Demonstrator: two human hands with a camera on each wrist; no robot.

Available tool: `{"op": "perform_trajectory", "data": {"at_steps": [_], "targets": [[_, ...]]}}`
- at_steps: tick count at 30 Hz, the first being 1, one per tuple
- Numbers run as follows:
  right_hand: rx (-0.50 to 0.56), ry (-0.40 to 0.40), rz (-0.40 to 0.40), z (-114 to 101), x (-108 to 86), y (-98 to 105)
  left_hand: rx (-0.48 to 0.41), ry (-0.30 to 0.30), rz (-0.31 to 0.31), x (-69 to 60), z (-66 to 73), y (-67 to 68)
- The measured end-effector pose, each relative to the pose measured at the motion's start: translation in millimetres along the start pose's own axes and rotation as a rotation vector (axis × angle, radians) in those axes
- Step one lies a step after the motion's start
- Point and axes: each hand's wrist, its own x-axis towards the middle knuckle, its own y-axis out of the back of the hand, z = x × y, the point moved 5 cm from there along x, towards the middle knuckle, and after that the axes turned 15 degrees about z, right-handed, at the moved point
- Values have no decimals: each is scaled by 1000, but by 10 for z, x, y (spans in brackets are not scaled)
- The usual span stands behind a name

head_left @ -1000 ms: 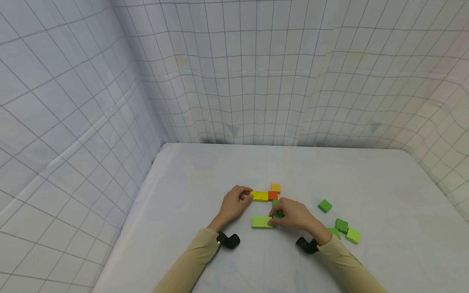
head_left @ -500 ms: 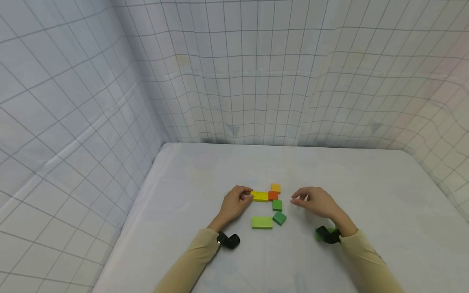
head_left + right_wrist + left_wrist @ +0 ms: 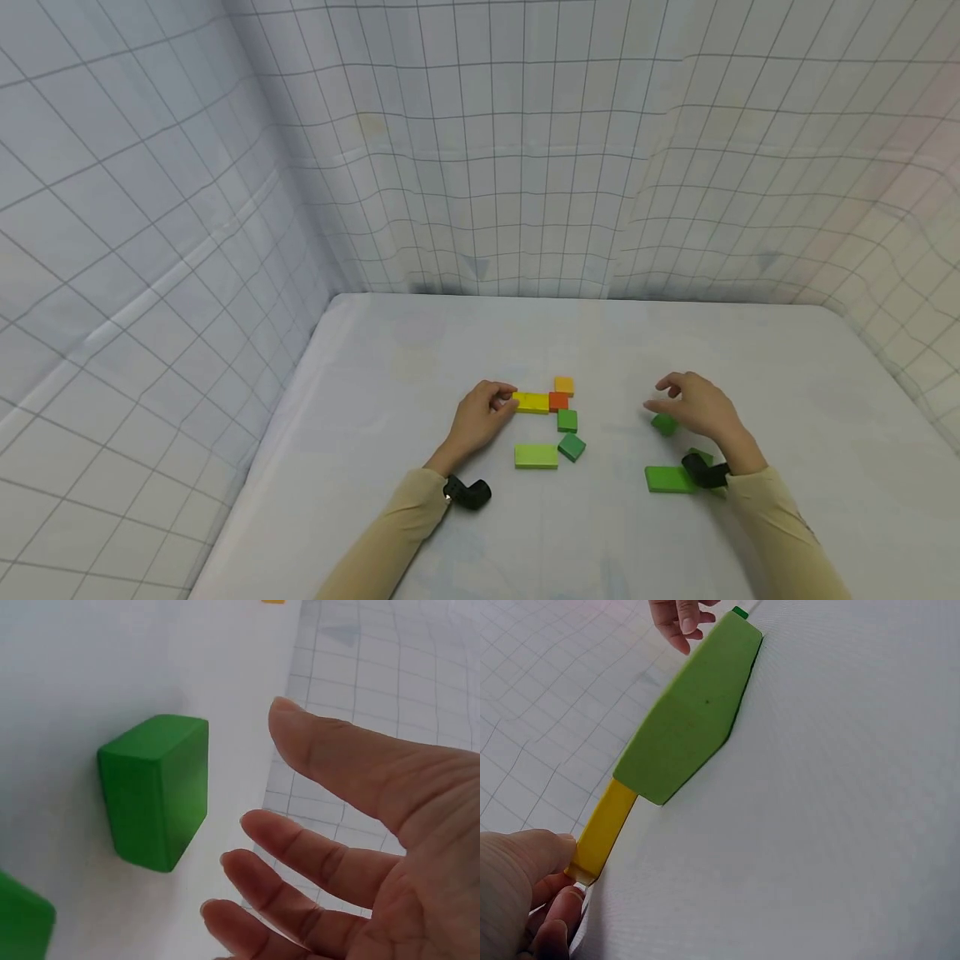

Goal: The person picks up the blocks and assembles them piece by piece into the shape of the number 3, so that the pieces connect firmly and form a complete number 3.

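Note:
My left hand (image 3: 477,419) pinches the left end of a long yellow block (image 3: 531,403) lying flat; in the left wrist view the thumb and a fingertip touch that end. An orange-red block (image 3: 558,402) meets its right end, with an orange block (image 3: 564,385) behind and a green block (image 3: 567,421) in front. A darker green block (image 3: 572,447) lies turned beside a long light green block (image 3: 536,457). Holding nothing, my right hand (image 3: 697,406) hovers over a small green block (image 3: 154,795), thumb and fingers spread apart from it.
Below the right wrist lies a long green block (image 3: 669,479), with another green block (image 3: 701,456) partly hidden by the wrist camera (image 3: 703,471). The white tabletop (image 3: 420,350) ends at a gridded curtain (image 3: 525,167) behind and on the sides.
My right hand has let go of the darker green block beside the light green one and moved right to the small green block. The left hand stays put.

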Motion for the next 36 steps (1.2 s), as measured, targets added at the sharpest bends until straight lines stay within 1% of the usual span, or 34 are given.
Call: {"op": "perform_trajectory", "data": {"at_steps": [5,9,13,21,26,30,36], "targets": [[-30,-29,-45,90,-31,9,6,17,-7,-2,-6,-5],[-19,-32,-58,117,-53,-11,6,14,-6,-7,-8,-9],[0,-15,-57,105,-51,-50,8,9,0,-9,-11,-9],[27,22,-68,-4,-36,-168,16,-3,-2,-6,-18,-15],[30,34,-62,-46,-66,-170,18,-3,-5,-10,-16,-16],[44,36,-67,-27,-100,-150,17,0,-1,-11,-11,-7],[72,3,-120,54,-139,-142,18,0,-1,-5,-15,-5]]}}
